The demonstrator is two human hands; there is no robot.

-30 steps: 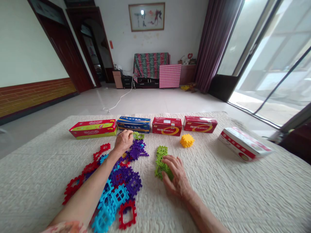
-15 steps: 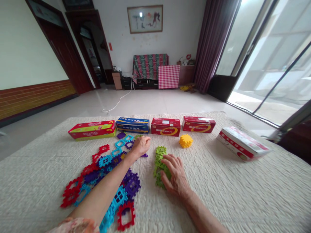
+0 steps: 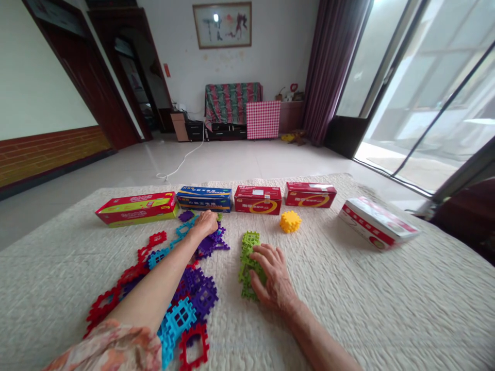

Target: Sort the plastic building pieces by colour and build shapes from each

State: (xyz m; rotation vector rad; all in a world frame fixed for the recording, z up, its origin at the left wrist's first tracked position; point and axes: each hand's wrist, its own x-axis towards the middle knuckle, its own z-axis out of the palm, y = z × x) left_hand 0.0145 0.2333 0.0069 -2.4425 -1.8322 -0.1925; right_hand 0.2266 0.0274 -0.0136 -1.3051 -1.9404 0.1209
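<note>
My left hand (image 3: 206,224) is over the far end of the mixed pile, its fingers curled down beside purple pieces (image 3: 211,243); what they hold, if anything, is hidden. Under my left forearm spread red pieces (image 3: 101,305) and blue pieces (image 3: 181,315). My right hand (image 3: 274,273) lies with fingers spread on a group of green pieces (image 3: 251,238), covering part of them. A small stack of yellow pieces (image 3: 290,221) sits beyond my right hand, touched by neither hand.
Along the far side stand a red-and-green box (image 3: 137,208), a blue box (image 3: 204,199), two red boxes (image 3: 258,200) (image 3: 310,195) and, farther right, a white-and-red box (image 3: 377,222). All rest on a cream quilted cover (image 3: 348,309).
My left hand has shifted slightly left and is lower over the far end of the pile. My right hand stays on the green pieces. The whole view has shifted a little.
</note>
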